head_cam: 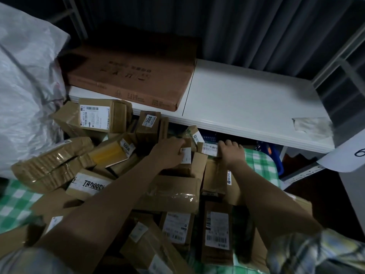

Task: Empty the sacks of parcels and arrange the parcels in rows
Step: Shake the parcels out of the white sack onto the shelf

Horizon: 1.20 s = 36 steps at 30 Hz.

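Note:
A heap of brown cardboard parcels (173, 194) with white labels lies on a green checked cloth (13, 202). Both my arms reach forward into the heap under the shelf edge. My left hand (167, 150) lies over a small labelled box (186, 158), with its fingers curled around the box's far side. My right hand (230, 151) grips the edge of another small parcel (210, 150) with a white barcode label. A white woven sack (25, 91) stands bulging at the left, next to the pile.
A white shelf board (246, 99) runs across above the heap; a large flat brown carton (130, 80) lies on its left half. A blue crate (274, 155) sits under the shelf at right. A dark curtain hangs behind. Metal rack posts stand at right.

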Available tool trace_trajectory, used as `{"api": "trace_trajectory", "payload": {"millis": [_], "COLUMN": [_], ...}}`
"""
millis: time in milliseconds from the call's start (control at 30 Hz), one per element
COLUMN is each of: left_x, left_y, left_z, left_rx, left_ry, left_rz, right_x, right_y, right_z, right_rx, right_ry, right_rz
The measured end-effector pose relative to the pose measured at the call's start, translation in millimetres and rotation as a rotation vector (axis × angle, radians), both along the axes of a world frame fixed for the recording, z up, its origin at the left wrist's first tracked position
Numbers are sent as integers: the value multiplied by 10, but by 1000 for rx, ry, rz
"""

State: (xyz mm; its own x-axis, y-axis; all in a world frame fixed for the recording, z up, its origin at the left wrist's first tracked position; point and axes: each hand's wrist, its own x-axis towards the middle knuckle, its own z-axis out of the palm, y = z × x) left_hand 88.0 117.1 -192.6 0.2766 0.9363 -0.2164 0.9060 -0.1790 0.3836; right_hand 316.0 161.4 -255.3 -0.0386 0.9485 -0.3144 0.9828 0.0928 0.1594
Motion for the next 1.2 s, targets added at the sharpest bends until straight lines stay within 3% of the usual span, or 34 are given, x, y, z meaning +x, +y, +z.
{"api": "trace_trajectory", "payload": {"millis": [267, 433, 533, 667, 867, 1033, 1200], "left_x": [12, 34, -69, -324, -957, -1423, -1427], "left_y": [98, 49, -4, -150, -640, -994, -1162], "left_z": [-37, 2, -23, 122, 197, 155, 27], "left_rx": [-51, -109, 38, 205, 219, 81, -49], "left_ry": [-86, -325, -284, -273, -46, 178, 319], "left_rz": [38, 3, -72, -145, 120, 414, 487], "right_x": [138, 24, -137, -370, -790, -1178, -1495], "right_y": [-63, -371, -629, -827, -951, -957, -975], "right_z": [295, 628, 823, 881, 803, 685, 582], "right_rx": [135, 271, 255, 194, 70, 69, -34], "right_ry": [212, 580, 789, 878, 1011, 951, 902], "right_rz": [-75, 4, 127, 273, 285, 323, 306]}}
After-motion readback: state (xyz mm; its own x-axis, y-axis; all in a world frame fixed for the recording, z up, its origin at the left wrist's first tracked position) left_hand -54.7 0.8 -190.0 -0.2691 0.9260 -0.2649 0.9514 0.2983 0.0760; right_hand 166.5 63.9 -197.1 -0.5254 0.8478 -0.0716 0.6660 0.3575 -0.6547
